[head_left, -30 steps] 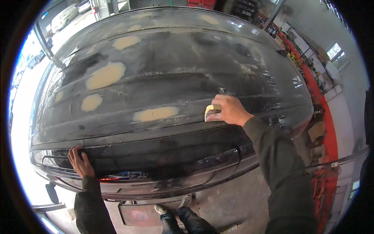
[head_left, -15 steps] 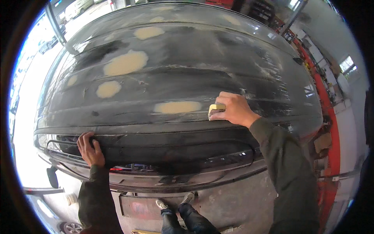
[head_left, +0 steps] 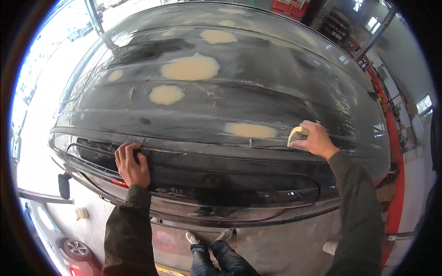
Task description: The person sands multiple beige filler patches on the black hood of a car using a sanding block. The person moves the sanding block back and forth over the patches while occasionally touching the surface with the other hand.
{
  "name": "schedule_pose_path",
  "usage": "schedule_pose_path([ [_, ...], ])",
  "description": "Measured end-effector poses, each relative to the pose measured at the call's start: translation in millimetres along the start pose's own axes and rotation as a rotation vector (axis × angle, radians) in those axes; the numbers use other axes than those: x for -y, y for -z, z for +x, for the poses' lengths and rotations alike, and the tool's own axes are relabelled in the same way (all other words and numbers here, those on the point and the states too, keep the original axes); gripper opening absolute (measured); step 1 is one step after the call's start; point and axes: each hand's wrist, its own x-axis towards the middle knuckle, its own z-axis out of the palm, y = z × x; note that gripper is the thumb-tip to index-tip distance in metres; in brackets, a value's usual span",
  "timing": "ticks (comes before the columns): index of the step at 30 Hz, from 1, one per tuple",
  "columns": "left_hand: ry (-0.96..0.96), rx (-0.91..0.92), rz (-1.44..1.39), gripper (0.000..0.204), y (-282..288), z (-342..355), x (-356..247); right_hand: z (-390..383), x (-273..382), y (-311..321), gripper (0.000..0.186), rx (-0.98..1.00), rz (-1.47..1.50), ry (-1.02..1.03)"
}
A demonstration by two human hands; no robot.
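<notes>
Evidently, roof (head_left: 276, 69): scuffed; sanding, from where I stand.
Tan patch (head_left: 251, 130): oblong.
Left hand (head_left: 132, 164): left of patch, half-curled, seemingly empty.
Right hand (head_left: 318, 139): right of patch, pinching yellow block (head_left: 297, 133).
Block: just right of patch; next stroke probably wants flat pressure.

Two hands (head_left: 132, 164) (head_left: 318, 139), one block (head_left: 297, 132), perhaps nine patches (head_left: 190, 67).

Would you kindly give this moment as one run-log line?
Left hand: on vehicle, near side | Right hand: holding yellow block, right of closest beige patch | Roof: dark, more patches
</notes>
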Motion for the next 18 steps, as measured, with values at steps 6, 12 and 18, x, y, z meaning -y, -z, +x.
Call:
schedule_pose_path([
  [6,0.007,0.007,-0.003,0.026,4,1,-6,53,101,-38,0.054,-0.106,0.041,0.193],
  [12,0.015,0.002,-0.015,0.026,6,0,-6,88,162,-56,0.053,-0.045,0.082,0.219],
  [18,0.035,-0.006,-0.015,0.025,10,-1,-9,104,189,-61,0.055,-0.044,0.079,0.178],
])
